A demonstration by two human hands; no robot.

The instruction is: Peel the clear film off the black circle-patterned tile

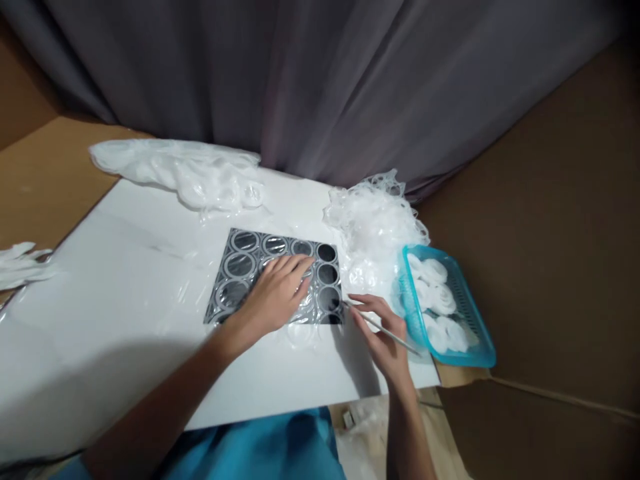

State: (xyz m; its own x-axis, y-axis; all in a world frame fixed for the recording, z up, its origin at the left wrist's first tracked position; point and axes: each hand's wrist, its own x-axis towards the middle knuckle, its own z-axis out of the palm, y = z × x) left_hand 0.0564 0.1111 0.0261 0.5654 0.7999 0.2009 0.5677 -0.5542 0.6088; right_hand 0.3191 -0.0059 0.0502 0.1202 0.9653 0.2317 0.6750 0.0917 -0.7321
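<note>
A dark sheet point(240, 263) printed with rows of clear circles lies on the white board point(125, 313). My left hand point(275, 293) rests flat on this sheet, fingers stretched out toward its right columns. My right hand point(385, 333) sits just right of the sheet's lower corner, fingers pinched round a thin metal pick point(380, 325) whose tip points at the sheet's right edge. Dark round openings point(327, 275) show in the right column.
A turquoise plastic basket point(475, 313) with white round pieces sits at the board's right edge. A heap of clear film scraps point(375, 213) lies behind it, crumpled white plastic point(180, 170) at the back left. Grey curtain hangs behind; cardboard surrounds the board.
</note>
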